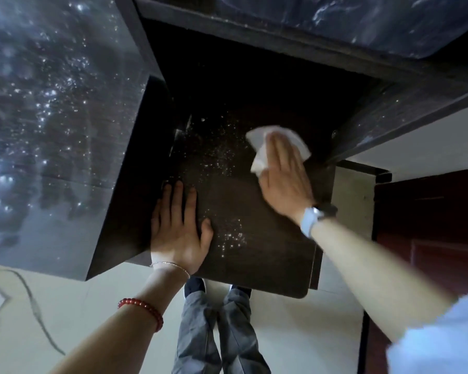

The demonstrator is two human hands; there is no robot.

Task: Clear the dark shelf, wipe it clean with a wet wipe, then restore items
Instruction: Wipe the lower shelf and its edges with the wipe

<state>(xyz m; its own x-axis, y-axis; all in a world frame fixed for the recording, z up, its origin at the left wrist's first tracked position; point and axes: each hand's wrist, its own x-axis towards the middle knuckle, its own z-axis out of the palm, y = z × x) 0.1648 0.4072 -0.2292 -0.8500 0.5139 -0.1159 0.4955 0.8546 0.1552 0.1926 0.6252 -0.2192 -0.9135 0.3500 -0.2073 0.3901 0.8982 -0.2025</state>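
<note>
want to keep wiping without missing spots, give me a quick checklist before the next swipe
1. Shelf cleared of items: ok. The dark shelf shows no objects on its visible surface.
2. Wipe in hand: ok. The right hand presses flat on the white wipe at the far right of the shelf.
3. Shelf steadied: ok. The left hand lies flat on the near left part.
4. Surface clean: not ok. Pale specks remain mid-shelf, and more specks sit near the front, beside the left hand.
5. Back of the shelf: cannot tell, too dark.
6. Wipe wet enough: cannot tell.
</note>
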